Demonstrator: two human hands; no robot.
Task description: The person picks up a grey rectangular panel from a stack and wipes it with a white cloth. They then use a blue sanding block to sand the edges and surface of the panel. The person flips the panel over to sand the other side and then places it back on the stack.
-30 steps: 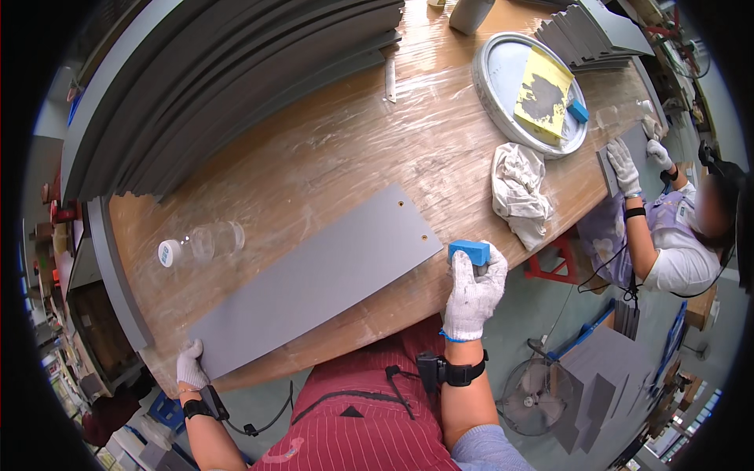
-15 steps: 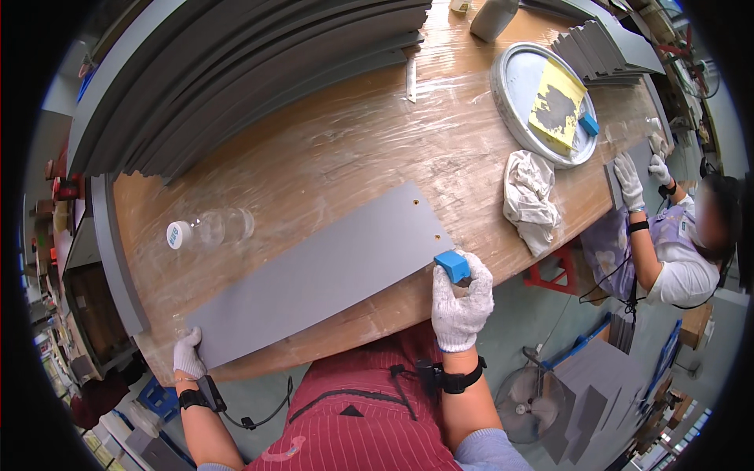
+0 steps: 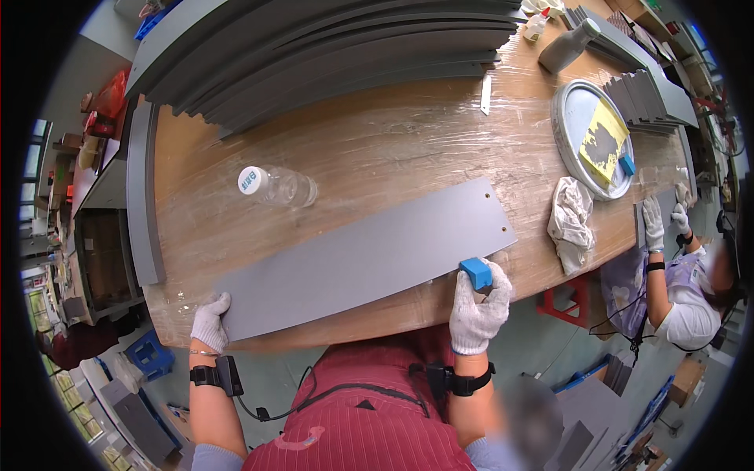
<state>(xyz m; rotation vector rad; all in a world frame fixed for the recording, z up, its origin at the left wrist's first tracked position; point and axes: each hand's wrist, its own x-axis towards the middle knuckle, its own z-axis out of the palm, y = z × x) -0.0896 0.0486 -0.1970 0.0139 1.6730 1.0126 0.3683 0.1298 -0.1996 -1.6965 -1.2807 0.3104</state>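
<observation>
A long grey panel (image 3: 369, 255) lies slantwise across the near part of the table, with two small brass-coloured holes at its right end. My left hand (image 3: 210, 320), in a white knit glove, grips the panel's left end, thumb on top. In my gloved right hand (image 3: 481, 310) a small blue block (image 3: 475, 273) is pinched between thumb and fingers. The block is at the panel's near long edge, left of the right corner. Whether it touches the edge is hard to make out.
Beyond the panel lies a clear bottle (image 3: 279, 187) with a white cap. Grey boards (image 3: 330, 71) are stacked at the back. To the right are a white cloth (image 3: 572, 224), a round lid (image 3: 564, 129) with yellow sandpaper, and a grey bottle (image 3: 567, 49). A co-worker (image 3: 683, 290) handles another panel.
My right hand has slid the blue block leftward along the panel's near edge, away from the corner. My left hand keeps its hold. The whole view has shifted with my head.
</observation>
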